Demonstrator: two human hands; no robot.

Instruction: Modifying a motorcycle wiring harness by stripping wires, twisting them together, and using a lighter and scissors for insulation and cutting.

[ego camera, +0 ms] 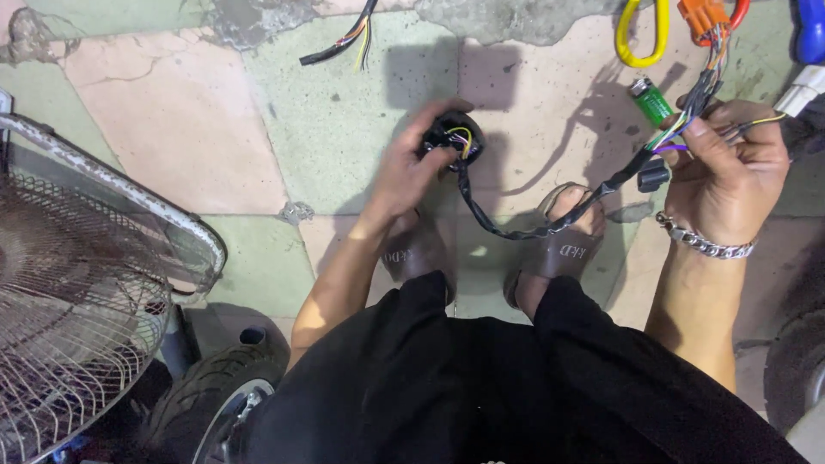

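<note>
My left hand [411, 167] grips a small black switch housing [454, 135] with yellow and purple wires showing in its open side. A black sheathed cable [516, 228] runs from it in a loop over my sandalled feet and up to my right hand [729, 167]. That hand pinches the cable's bundle of coloured wires [675, 133], which leads up to an orange connector [700, 17]. A small black plug [653, 177] hangs beside my right hand, which wears a metal bracelet.
A green lighter [651, 100] lies on the tiled floor near the wires. A yellow loop [640, 34] and a loose cable end [339, 45] lie at the top. A rusty wire fan guard [86, 283] and a tyre [206, 387] stand at the left.
</note>
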